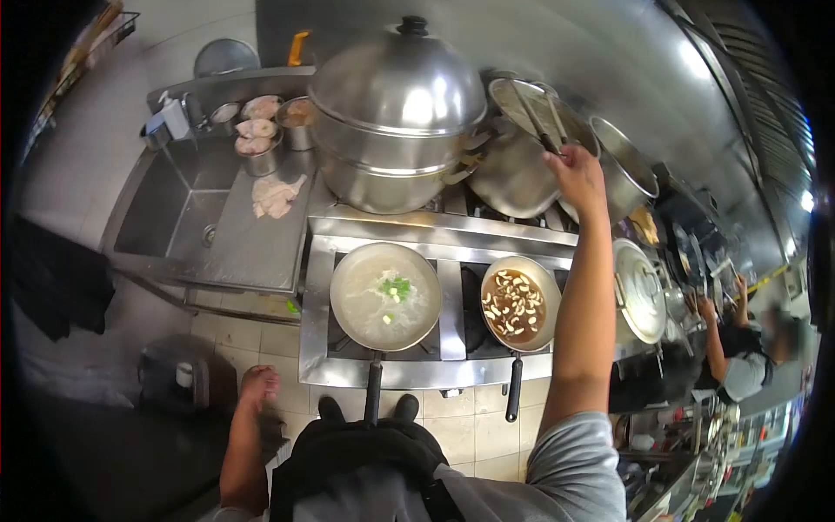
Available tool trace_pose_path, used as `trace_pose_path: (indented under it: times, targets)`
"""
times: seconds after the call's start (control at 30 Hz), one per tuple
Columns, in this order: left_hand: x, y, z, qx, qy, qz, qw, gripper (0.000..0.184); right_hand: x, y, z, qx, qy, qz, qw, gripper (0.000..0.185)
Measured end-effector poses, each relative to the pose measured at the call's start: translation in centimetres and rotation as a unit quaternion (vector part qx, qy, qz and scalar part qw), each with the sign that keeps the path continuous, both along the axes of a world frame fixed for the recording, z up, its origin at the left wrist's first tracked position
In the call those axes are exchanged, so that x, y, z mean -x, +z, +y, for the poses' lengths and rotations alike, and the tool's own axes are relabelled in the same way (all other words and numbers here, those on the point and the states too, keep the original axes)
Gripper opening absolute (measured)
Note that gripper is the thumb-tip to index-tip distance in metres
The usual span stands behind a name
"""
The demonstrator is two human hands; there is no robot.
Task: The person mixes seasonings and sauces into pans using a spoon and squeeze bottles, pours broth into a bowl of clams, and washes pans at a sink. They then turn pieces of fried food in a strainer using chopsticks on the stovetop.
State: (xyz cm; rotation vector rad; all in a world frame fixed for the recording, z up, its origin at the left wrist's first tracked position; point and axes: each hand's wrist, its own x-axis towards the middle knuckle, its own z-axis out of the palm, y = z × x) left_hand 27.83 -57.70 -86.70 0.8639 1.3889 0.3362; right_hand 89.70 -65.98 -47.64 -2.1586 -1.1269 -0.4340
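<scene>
My right hand (577, 178) reaches over the back of the stove, its fingers closed around the dark handle end of long metal utensils (541, 130). Their far ends lean over a large round pot (509, 91); whether they are tongs or two separate tools I cannot tell. My left hand (259, 385) hangs low beside my body, fingers loosely curled, with nothing visible in it. On the front left burner sits a frying pan (348, 304) of whitish liquid with chopped greens. To its right, a smaller pan (546, 326) holds sliced mushrooms in brown sauce.
A tall domed steamer (391, 113) stands behind the left pan. Left of it are a sink (165, 217), pale raw meat (277, 197) on the steel counter, and several metal containers of food. A lidded pot (639, 291) stands right. A co-worker (739, 357) is farther right.
</scene>
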Motion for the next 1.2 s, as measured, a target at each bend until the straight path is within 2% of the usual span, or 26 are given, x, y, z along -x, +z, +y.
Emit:
trace_pose_path:
  times: [0.07, 0.1, 0.17, 0.2, 0.27, 0.3, 0.37, 0.47, 0.57, 0.7, 0.83, 0.97, 1.0, 1.1, 1.2]
  targets:
    - [-0.2, -1.6, 2.2, -0.005, -0.015, 0.0, 1.0, 0.016, 4.7, -0.9, -4.6, -0.087, 0.066, 0.134, 0.985, 0.043]
    - [-0.7, -2.3, 3.1, -0.013, -0.015, 0.002, 1.0, 0.018, 5.3, -2.7, -6.8, -0.085, 0.074, 0.161, 0.98, 0.041]
    - [-1.7, -3.0, 4.0, -0.016, -0.059, -0.01, 0.998, 0.02, 6.3, -5.4, -11.4, -0.023, 0.03, 0.208, 0.977, 0.04]
    - [-2.2, -3.1, 4.4, -0.016, -0.097, -0.018, 0.995, 0.023, 7.1, -6.3, -13.2, -0.035, -0.003, 0.239, 0.97, 0.04]
    - [-3.5, -3.4, 4.8, -0.016, -0.12, -0.001, 0.993, 0.024, 8.0, -7.9, -17.1, -0.074, -0.048, 0.239, 0.967, 0.038]
    - [-4.2, -3.5, 4.7, -0.012, -0.134, 0.017, 0.991, 0.024, 8.3, -8.3, -19.2, -0.043, -0.102, 0.208, 0.972, 0.034]
    - [-5.1, -3.5, 4.0, -0.011, -0.138, 0.02, 0.99, 0.024, 9.1, -8.6, -22.4, -0.106, -0.117, 0.289, 0.944, 0.031]
    - [-4.9, -4.0, 2.4, -0.002, -0.124, 0.021, 0.992, 0.024, 7.3, -8.0, -24.7, -0.162, -0.125, 0.298, 0.932, 0.032]
    - [-4.1, -4.3, 0.9, 0.011, -0.109, 0.035, 0.993, 0.023, 3.9, -4.5, -22.7, -0.158, -0.135, 0.223, 0.953, 0.035]
    - [-3.7, -2.4, -1.8, 0.046, -0.071, 0.036, 0.996, 0.02, -4.8, -1.1, -14.8, -0.18, -0.062, 0.123, 0.974, 0.035]
    - [-5.8, 1.4, -6.4, -0.002, -0.014, 0.039, 0.999, 0.017, -12.0, 1.1, -3.9, -0.045, -0.138, 0.085, 0.986, 0.039]
    - [-6.1, 2.8, -11.0, -0.018, 0.008, 0.032, 0.999, 0.015, -15.8, -0.8, 2.9, 0.07, -0.156, 0.095, 0.981, 0.034]
    - [-5.9, 3.2, -12.3, -0.021, 0.016, 0.029, 0.999, 0.014, -16.3, -0.6, 3.6, 0.099, -0.134, 0.146, 0.975, 0.034]
    - [-3.7, 2.8, -15.1, -0.02, 0.063, 0.045, 0.997, 0.014, -17.6, -1.4, 5.6, 0.081, -0.16, 0.198, 0.964, 0.036]
    - [-2.6, 3.9, -17.3, -0.019, 0.11, 0.046, 0.993, 0.015, -17.1, -0.5, 5.5, 0.092, -0.167, 0.142, 0.971, 0.037]
